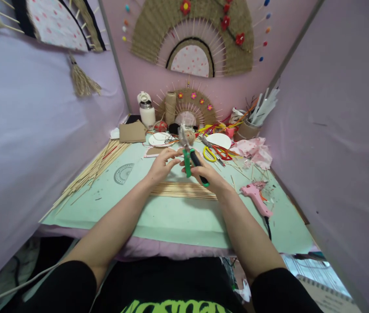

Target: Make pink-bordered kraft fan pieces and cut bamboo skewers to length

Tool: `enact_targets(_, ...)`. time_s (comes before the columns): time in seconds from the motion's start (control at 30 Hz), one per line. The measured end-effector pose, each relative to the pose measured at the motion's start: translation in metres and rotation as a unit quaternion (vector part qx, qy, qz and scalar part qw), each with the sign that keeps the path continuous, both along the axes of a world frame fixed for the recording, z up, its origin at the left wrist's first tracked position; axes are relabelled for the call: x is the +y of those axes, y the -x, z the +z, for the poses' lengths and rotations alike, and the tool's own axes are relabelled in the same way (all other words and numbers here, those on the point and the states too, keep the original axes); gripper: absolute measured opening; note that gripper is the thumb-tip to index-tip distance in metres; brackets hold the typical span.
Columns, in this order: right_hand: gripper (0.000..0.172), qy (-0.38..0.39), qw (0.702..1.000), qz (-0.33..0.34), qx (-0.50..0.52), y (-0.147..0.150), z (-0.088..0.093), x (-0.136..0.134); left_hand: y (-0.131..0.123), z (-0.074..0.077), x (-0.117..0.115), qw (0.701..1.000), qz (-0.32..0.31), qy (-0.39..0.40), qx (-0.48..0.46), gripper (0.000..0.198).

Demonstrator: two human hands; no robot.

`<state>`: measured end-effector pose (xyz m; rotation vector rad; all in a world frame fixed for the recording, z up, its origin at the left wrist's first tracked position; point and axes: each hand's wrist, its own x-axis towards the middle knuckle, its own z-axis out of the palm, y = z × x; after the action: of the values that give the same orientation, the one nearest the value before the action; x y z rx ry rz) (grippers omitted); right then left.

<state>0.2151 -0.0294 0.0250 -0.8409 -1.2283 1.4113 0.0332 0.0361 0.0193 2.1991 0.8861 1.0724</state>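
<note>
My right hand (209, 173) is wrapped round pruning shears (187, 161) with green and black handles, their metal blades pointing up and away from me. Beside it, my left hand (164, 166) has its fingers apart and reaching toward the shears; I see nothing in it. The left fingertips come close to the shears, and I cannot tell if they touch. Below both hands lies a row of thin wooden sticks (184, 190), side by side across the mat.
A pile of loose sticks (89, 167) covers the left side, near a protractor (124, 174). To the right rests a pink glue gun (256, 198) with its cord. Yellow-handled scissors (209, 154), cardboard pieces (132, 131) and a white jar (147, 114) stand or lie farther back.
</note>
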Motion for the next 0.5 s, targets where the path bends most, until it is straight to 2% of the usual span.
enact_targets(0.07, 0.043, -0.024, 0.996, -0.083, 0.011, -0.008, -0.001, 0.004, 0.003, -0.001, 0.000, 0.999, 0.008, -0.001, 0.034, 0.017)
enact_targets(0.13, 0.034, -0.042, 0.986, -0.156, 0.040, -0.016, 0.001, 0.007, 0.004, -0.003, -0.003, 0.993, -0.032, 0.000, 0.112, 0.013)
enact_targets(0.2, 0.030, -0.042, 0.978, -0.197, 0.061, -0.022, 0.005, 0.008, 0.004, -0.005, -0.008, 0.976, -0.078, -0.003, 0.203, 0.012)
enact_targets(0.3, 0.031, -0.031, 0.972, -0.221, 0.078, -0.024, 0.009, 0.008, 0.004, -0.006, -0.014, 0.952, -0.090, -0.020, 0.291, 0.014)
enact_targets(0.5, 0.034, -0.019, 0.968, -0.221, 0.117, -0.019, 0.006, 0.010, 0.004, -0.011, -0.014, 0.935, -0.083, -0.031, 0.344, 0.018)
